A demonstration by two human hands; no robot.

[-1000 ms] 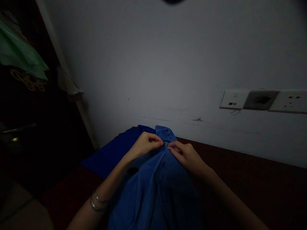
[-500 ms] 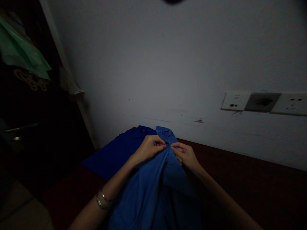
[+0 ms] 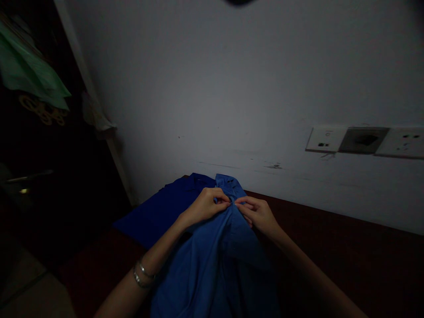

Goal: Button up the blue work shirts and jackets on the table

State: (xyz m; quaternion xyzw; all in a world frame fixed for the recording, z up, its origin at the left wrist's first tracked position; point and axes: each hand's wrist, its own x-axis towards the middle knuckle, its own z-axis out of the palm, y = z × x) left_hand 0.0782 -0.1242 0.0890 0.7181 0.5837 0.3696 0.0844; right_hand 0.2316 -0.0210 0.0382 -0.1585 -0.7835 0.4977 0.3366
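Observation:
A lighter blue shirt (image 3: 205,256) lies spread toward me, its collar end at the far side near the wall. My left hand (image 3: 208,204) pinches the front edge of this shirt just below the collar. Opposite it, my right hand (image 3: 258,214) pinches the other side of the same front, the fingertips of both hands almost meeting. Whether a button sits between the fingers is too small and dark to tell. To the left, a darker blue folded garment (image 3: 159,205) lies partly beneath or beside the shirt.
The dark reddish table (image 3: 331,234) runs along a pale wall (image 3: 232,88). Wall sockets (image 3: 364,140) are at the right. On the left stands a dark door with a handle (image 3: 29,176), and green cloth (image 3: 29,66) hangs over it.
Very little differs. Both hands keep their pinch at the same spot on the shirt front, with only slight shifts of the fingers.

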